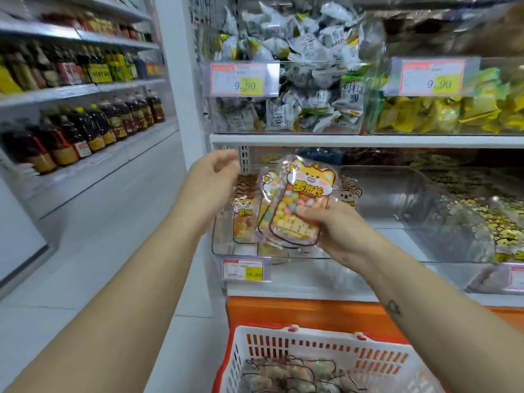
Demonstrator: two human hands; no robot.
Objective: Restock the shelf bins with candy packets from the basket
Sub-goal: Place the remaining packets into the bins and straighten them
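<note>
While right hand (pixel 338 232) grips packet (pixel 301 204), basket (pixel 326 335) cropped

Pale floor (pixel 119 222) seen left of left hand (pixel 211 180); bottle shelves (pixel 85 89) ranged beyond; white pillar (pixel 181 80) set above.

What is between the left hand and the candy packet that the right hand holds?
Head view: another packet, standing in the clear bin.

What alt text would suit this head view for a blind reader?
A right hand holds a candy packet before a clear shelf bin; the left hand hovers open beside it. A basket of packets sits below.
</note>
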